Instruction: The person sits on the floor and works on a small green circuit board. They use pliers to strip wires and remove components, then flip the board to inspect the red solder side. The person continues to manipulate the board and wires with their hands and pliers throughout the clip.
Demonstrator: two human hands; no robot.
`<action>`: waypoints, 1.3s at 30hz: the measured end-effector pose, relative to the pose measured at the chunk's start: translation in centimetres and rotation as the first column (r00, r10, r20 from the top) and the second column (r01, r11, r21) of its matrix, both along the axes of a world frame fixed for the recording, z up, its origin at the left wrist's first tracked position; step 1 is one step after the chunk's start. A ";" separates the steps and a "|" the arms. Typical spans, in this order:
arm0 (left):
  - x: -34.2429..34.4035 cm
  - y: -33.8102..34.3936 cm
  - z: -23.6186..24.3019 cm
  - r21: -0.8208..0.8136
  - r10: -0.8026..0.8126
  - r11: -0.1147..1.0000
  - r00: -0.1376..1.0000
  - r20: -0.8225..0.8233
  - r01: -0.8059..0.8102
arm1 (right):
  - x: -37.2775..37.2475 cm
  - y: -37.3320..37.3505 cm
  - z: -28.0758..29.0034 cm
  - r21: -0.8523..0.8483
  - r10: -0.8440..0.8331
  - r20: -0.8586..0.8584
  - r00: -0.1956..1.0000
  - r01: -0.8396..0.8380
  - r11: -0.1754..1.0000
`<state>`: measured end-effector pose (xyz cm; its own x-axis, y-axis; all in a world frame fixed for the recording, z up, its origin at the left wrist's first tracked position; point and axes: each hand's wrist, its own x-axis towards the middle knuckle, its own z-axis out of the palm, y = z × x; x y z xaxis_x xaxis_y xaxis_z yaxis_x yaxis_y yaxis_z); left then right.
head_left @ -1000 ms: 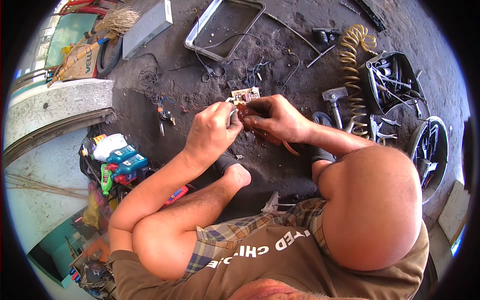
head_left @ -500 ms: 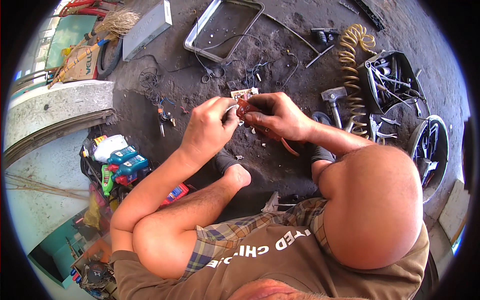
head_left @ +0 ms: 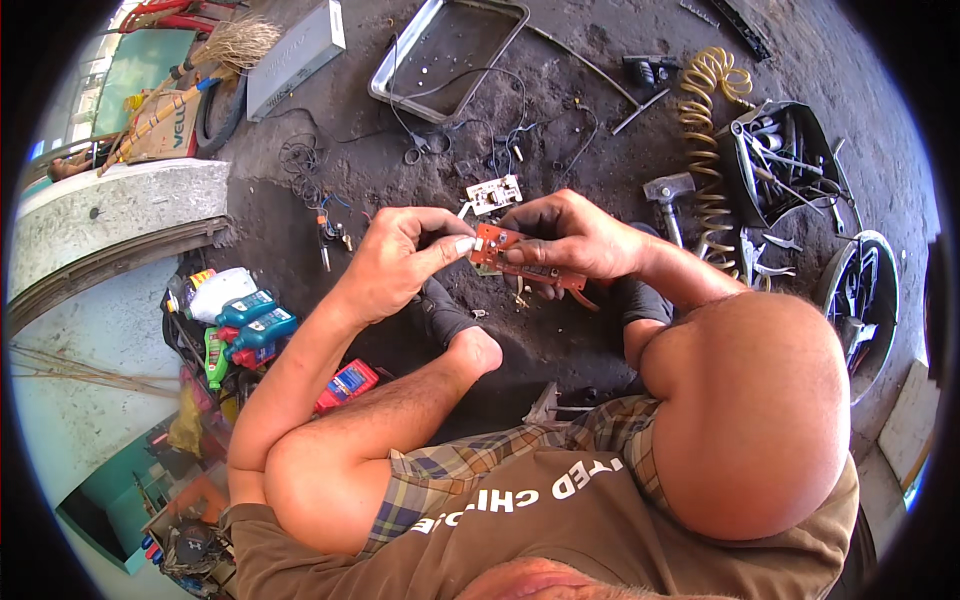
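An orange-red plate with small parts on it, like a circuit board (head_left: 530, 258), is gripped in my right hand (head_left: 571, 243), its thumb lying across the top face. My left hand (head_left: 405, 255) pinches a small whitish piece (head_left: 478, 244) at the plate's left end; what exactly it is, I cannot make out. Just beyond my fingers, a pale circuit board (head_left: 493, 192) lies on the dark ground. A tangle of wires (head_left: 300, 160) and a small metal fitting with coloured leads (head_left: 325, 240) lie to the left.
At the back are a metal tray (head_left: 450, 110), grey box (head_left: 295, 60) and broom (head_left: 237, 45). A hammer (head_left: 668, 190), coiled yellow hose (head_left: 710, 210), tool box (head_left: 800, 160) and round tub (head_left: 855, 310) stand right. Bottles (head_left: 260, 330) crowd the left. My bare knees frame the work.
The orange-red plate has turned and moved slightly down, showing more of its top face. My left hand has shifted down and turned, and more of the pale board behind is visible.
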<state>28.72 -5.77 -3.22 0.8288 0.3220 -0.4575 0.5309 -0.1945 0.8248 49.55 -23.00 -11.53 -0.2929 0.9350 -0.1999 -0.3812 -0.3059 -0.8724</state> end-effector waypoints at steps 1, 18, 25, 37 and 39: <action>0.0 -0.3 0.0 0.047 0.023 0.999 1.000 0.017 -0.024 | -0.1 0.1 0.0 -0.005 -0.003 0.001 1.000 0.003 1.000; 0.3 -1.5 1.3 0.333 -0.104 0.941 0.985 0.138 0.053 | 0.4 -0.3 -0.6 0.358 -0.175 0.247 0.953 0.078 0.930; 0.3 -1.7 1.1 0.558 -0.251 0.830 0.906 0.339 0.021 | 0.0 0.1 -1.8 0.640 -0.387 0.361 0.848 0.076 0.764; 0.5 -2.4 1.1 0.786 -0.463 0.617 0.799 0.383 -0.019 | -1.2 1.0 -0.9 0.620 -0.306 0.504 0.808 -0.092 0.779; 0.6 -2.4 1.4 0.811 -0.475 0.584 0.796 0.374 -0.032 | -1.2 1.0 -0.9 0.592 -0.269 0.487 0.831 -0.087 0.801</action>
<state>29.30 -8.18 -1.86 0.9261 0.0949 0.3653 -0.0693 -0.9086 0.4120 48.32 -22.04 -12.44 -0.2147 0.9349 0.2826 0.1891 0.3236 -0.9271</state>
